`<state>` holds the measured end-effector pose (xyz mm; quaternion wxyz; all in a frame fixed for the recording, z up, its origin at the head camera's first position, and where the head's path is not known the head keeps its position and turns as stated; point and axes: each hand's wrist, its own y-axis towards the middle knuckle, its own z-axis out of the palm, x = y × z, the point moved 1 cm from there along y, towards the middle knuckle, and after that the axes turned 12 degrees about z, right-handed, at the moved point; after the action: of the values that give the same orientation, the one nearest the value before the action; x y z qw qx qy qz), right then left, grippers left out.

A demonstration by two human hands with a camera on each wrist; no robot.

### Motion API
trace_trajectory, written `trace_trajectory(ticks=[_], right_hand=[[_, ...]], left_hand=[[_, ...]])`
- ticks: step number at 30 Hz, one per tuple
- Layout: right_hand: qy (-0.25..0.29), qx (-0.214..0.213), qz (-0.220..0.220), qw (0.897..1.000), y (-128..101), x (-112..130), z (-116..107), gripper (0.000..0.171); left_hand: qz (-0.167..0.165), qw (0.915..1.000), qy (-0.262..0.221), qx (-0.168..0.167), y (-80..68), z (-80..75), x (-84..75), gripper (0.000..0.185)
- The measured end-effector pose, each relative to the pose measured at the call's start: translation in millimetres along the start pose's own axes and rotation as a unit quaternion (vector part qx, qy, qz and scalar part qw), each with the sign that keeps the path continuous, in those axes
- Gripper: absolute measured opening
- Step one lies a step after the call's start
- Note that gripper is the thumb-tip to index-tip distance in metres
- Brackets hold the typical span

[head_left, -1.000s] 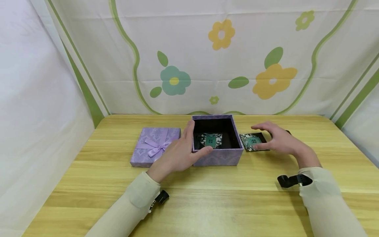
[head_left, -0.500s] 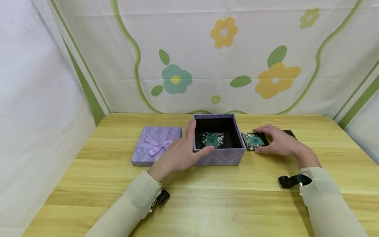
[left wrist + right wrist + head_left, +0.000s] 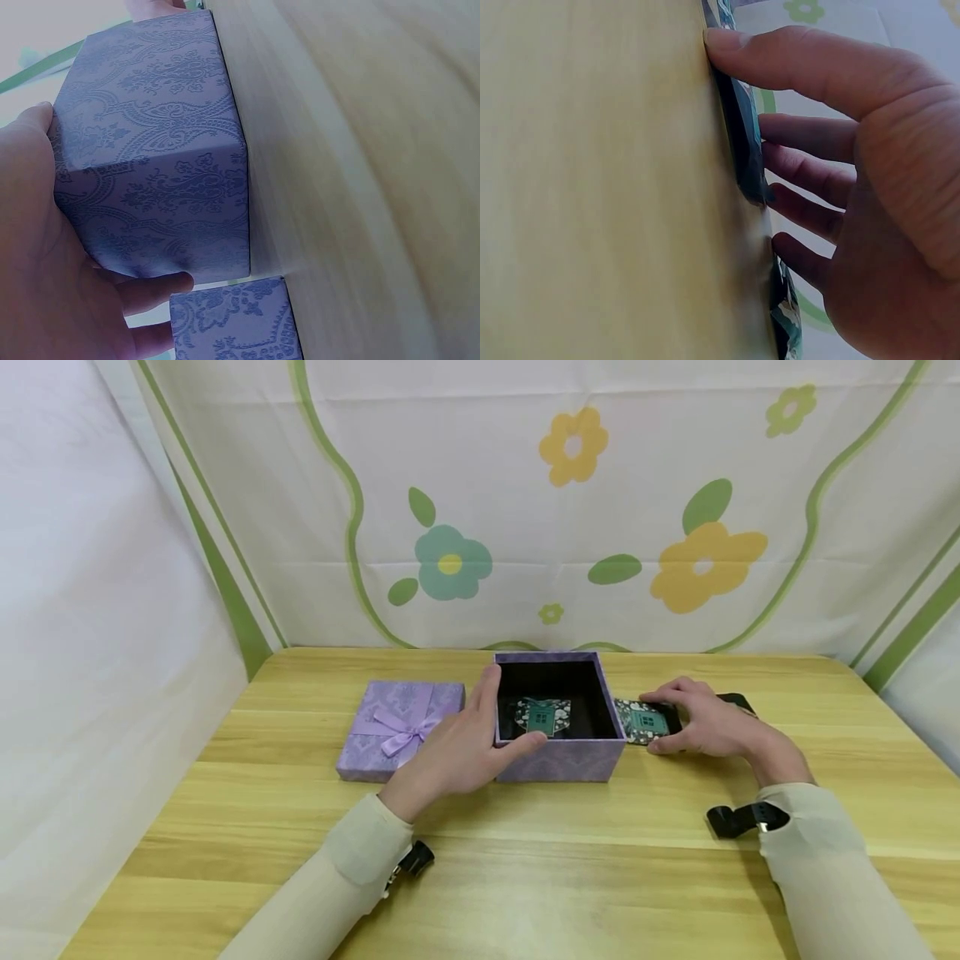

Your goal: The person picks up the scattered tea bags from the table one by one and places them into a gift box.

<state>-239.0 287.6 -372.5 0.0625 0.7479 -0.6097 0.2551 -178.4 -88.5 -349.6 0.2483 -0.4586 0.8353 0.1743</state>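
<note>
The right hand (image 3: 708, 727) lies over a small flat packet with a dark floral print and a green label (image 3: 643, 723), which rests on the pale wooden table (image 3: 525, 860) just to the right of the open box. In the right wrist view the thumb presses the near edge of the packet against the table and the curled fingers (image 3: 810, 172) close on its far edge, so the hand pinches the packet, but the packet is not yet lifted. A second similar packet lies further right, mostly hidden behind the hand. The left hand (image 3: 457, 743) grips the open square lilac cardboard box with a damask print and black lining (image 3: 558, 756) at its left near corner: the thumb sits on the front rim, the fingers run along the left wall, and the palm steadies the box. One packet of the same kind (image 3: 542, 717) already lies on the box floor. The matching lilac lid with a satin ribbon bow (image 3: 397, 728) lies flat on the table just left of the box, clear of it. Judged from this layout, one packet is packed, one is in hand, at least one more remains outside, and the lid has not yet been fitted.
</note>
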Motion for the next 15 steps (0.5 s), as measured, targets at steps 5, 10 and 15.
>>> trace_trajectory(ticks=[5,10,15], right_hand=[[0.003,-0.002,0.000,1.000,1.3,-0.1,1.8,0.078],[0.005,-0.009,-0.004,1.000,1.5,-0.2,1.5,0.075],[0.011,-0.018,-0.014,1.000,0.5,-1.0,0.6,0.071]], left_hand=[[0.000,1.0000,-0.001,-0.002,0.2,0.1,0.0,0.117],[0.002,1.0000,-0.002,0.001,1.0,0.4,0.8,0.116],[0.003,1.0000,-0.001,0.000,1.1,0.3,0.7,0.116]])
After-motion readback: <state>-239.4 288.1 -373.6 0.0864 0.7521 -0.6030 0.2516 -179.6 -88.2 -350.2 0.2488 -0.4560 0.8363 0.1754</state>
